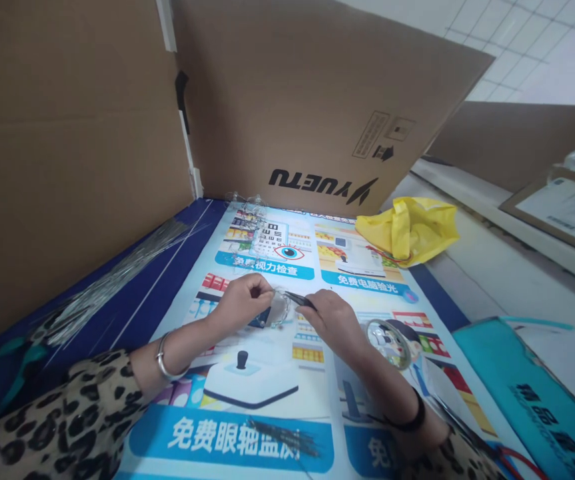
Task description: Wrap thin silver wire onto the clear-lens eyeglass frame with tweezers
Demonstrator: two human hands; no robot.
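Near the middle of the poster-covered table, my left hand [241, 303] pinches the edge of a thin, clear-looking beaded wire ring [280, 312] between thumb and fingers. From the other side, my right hand [336, 323] is closed round small dark-nosed pliers [297, 300], whose tips point left and reach the ring's upper edge. Whether the jaws grip the wire is too small to tell. Behind my left hand, a tangle of similar wire pieces [247, 217] lies on the poster. A bundle of short dark wires [287, 437] rests nearer to me.
Long silvery wires [127, 280] lie at left beside teal-handled scissors [12, 367]. A roll of clear tape [388, 343] sits right of my right hand. Cardboard [287, 107] walls the back and left. A yellow bag [410, 230] and a teal package [522, 393] are at right.
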